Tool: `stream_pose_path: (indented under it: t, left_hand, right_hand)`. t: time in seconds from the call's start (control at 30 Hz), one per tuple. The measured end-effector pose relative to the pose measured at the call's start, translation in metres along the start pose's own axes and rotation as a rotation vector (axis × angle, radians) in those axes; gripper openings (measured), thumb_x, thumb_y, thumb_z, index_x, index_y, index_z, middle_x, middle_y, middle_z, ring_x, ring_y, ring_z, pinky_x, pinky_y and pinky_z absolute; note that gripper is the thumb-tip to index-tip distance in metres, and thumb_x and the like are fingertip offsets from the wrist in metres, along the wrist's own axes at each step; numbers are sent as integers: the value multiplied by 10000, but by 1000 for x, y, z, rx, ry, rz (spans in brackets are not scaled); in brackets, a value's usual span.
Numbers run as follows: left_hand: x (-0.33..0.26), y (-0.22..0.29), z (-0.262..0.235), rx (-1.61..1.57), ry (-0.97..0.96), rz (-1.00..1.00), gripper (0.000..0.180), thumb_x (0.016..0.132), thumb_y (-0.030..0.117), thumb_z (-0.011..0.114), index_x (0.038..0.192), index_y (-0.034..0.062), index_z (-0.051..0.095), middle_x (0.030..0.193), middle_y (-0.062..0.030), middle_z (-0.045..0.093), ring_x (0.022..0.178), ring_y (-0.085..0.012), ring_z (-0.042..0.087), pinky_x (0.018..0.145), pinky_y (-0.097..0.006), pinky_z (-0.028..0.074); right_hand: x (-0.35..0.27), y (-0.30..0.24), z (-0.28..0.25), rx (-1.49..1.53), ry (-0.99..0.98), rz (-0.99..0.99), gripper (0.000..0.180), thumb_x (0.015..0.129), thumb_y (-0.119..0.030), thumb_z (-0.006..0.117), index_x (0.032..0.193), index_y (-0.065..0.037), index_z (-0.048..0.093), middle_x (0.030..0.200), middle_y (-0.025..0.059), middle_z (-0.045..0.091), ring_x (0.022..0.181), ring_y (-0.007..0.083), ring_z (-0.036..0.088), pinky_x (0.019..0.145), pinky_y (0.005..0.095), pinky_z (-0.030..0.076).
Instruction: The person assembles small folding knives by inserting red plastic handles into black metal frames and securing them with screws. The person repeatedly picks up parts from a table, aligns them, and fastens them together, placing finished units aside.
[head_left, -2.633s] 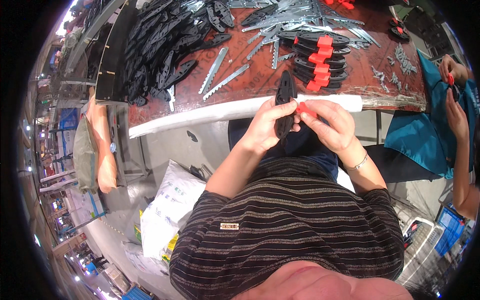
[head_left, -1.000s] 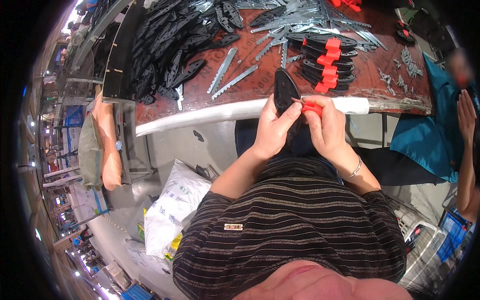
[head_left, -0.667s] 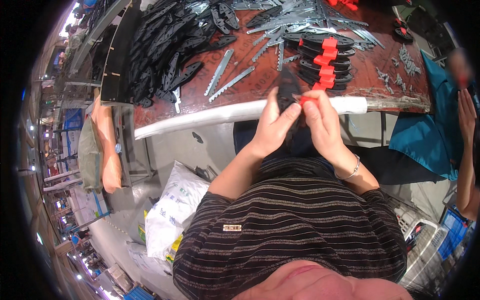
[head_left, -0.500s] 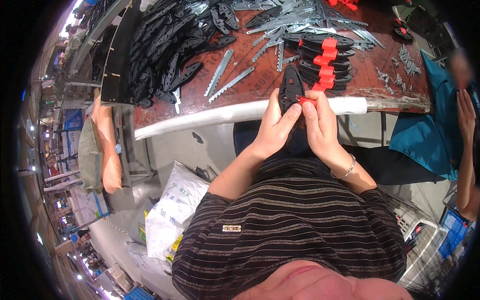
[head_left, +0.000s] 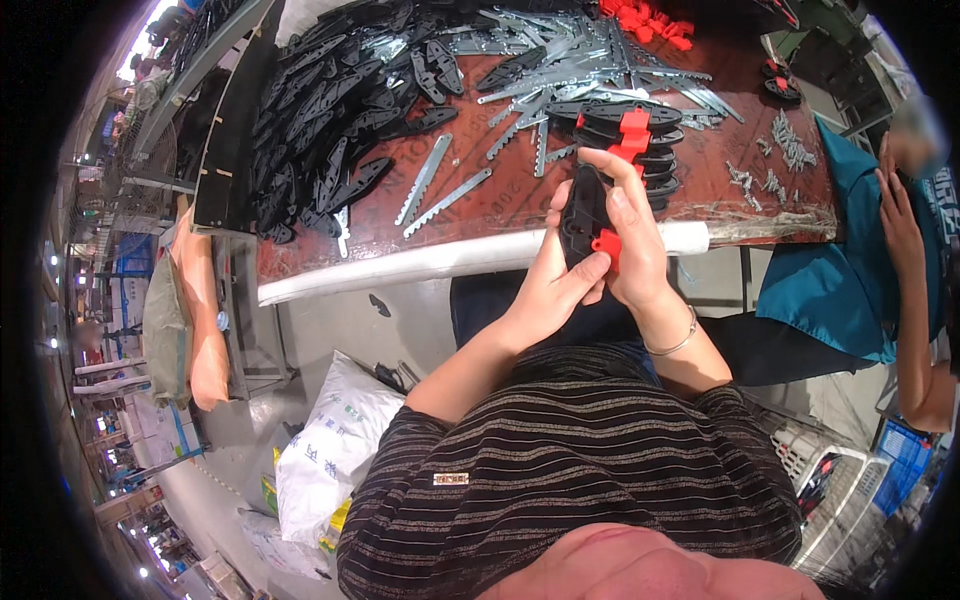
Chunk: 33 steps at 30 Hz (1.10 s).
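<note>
Between my two hands, in front of the table edge, stands a long black plastic handle piece [head_left: 581, 222] with a small red plastic part [head_left: 607, 243] at its lower right. My left hand [head_left: 545, 295] grips the handle piece from the left, its thumb pressing at the red part. Around its right side curves my right hand [head_left: 642, 250], the fingers reaching up past its top end; part of its grip is hidden. Just beyond, partly covered by my right fingers, lies a stack of black handle pieces [head_left: 662, 160] with red parts [head_left: 634, 125] along it.
A large pile of black handle pieces [head_left: 320, 140] covers the table's left, with toothed metal blades [head_left: 425, 180] beside it. Red parts [head_left: 650, 20] and small metal pins [head_left: 790, 140] lie farther right. White padding [head_left: 400, 265] lines the edge. Another person [head_left: 905, 225] is at the right.
My right hand has turned and its fingers now stretch up along the handle piece, which has come slightly lower. The left thumb now presses the red part. The view has shifted a little.
</note>
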<state>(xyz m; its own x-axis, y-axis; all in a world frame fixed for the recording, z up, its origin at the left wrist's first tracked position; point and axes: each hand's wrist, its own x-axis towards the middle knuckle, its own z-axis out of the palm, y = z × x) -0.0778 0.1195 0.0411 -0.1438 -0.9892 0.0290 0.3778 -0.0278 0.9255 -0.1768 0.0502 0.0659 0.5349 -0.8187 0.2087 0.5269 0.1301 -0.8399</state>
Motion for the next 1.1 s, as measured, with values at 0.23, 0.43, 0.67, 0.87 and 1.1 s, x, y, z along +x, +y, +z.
stream_pose_path:
  t: [0.23, 0.43, 0.67, 0.87, 1.1]
  left_hand:
    - [1, -1, 7, 180, -12, 25, 658, 980, 159, 380, 1450, 105, -78, 1285, -100, 348, 999, -119, 453, 664, -204, 452]
    - [10, -22, -6, 574, 4, 256, 631, 963, 120, 414, 1451, 44, 22, 1335, -95, 367, 1185, -155, 398, 963, -276, 362]
    - [41, 5, -21, 249, -25, 27, 400, 852, 85, 606, 1197, -17, 433, 998, -54, 561, 857, -88, 536, 763, -234, 452]
    - [125, 51, -39, 370, 177, 209, 315, 887, 91, 528, 1185, -4, 484, 1016, -50, 585, 843, -87, 531, 714, -238, 445]
    - [202, 13, -61, 819, -20, 211, 276, 873, 144, 546, 1112, 13, 589, 1058, -103, 612, 997, -175, 564, 876, -287, 423]
  right_hand:
    - [-4, 16, -8, -52, 118, -114, 270, 962, -257, 403, 1132, -48, 415, 854, 73, 524, 730, 110, 504, 669, 238, 434]
    - [-4, 22, -14, -62, 179, -173, 198, 969, -221, 390, 1065, -49, 412, 819, 69, 522, 694, 104, 504, 653, 236, 433]
    - [-14, 3, -45, -341, 261, -295, 278, 938, -149, 408, 1196, -49, 371, 1078, 114, 518, 892, 166, 534, 835, 298, 444]
    - [-31, -11, -88, -554, 480, -318, 332, 896, -42, 500, 1204, -12, 380, 1120, 106, 501, 970, 150, 510, 869, 288, 427]
    - [-45, 3, -100, -647, 523, -259, 321, 866, -39, 556, 1153, -17, 414, 1041, 87, 554, 909, 137, 541, 795, 263, 439]
